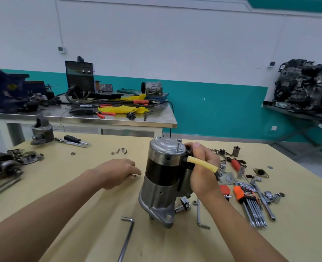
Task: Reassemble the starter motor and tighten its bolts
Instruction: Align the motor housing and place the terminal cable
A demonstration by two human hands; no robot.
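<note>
In the head view, the starter motor [164,178] is standing upright mid-table, well back from the near edge of the table [92,241]. The right hand [203,167] is gripping its far side, fingers wrapped beside a yellow-sleeved cable [202,163]. The left hand [118,172] is resting left of it, fingertips pinching what is possibly a small screw. Two loose hex keys [127,237] are lying in the open space in front.

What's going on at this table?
A person is putting a starter motor back together. It stands upright on the table. The right hand steadies its side by the yellow-sleeved cable, while the left hand reaches for a small screw. Hex keys and sockets lie nearby.
</note>
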